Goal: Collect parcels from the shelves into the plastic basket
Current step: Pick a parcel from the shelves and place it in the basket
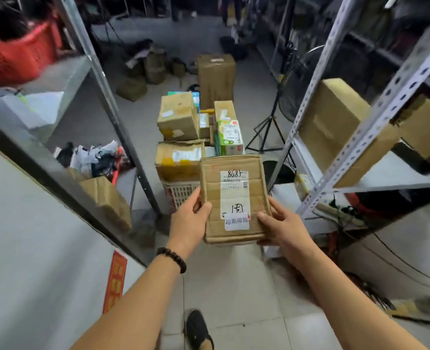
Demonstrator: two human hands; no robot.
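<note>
Two hands, left [191,223] and right [282,229], grip one parcel [235,198] above basket [181,192]

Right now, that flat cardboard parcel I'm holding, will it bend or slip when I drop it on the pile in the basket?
The flat cardboard parcel looks fairly stiff: it holds its shape gripped only at its lower corners by the left hand and right hand. Probably light. The basket is heaped, so it may slide off.

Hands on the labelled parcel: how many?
2. The left hand grips the flat cardboard parcel at its lower left edge, the right hand at its lower right edge.
</note>
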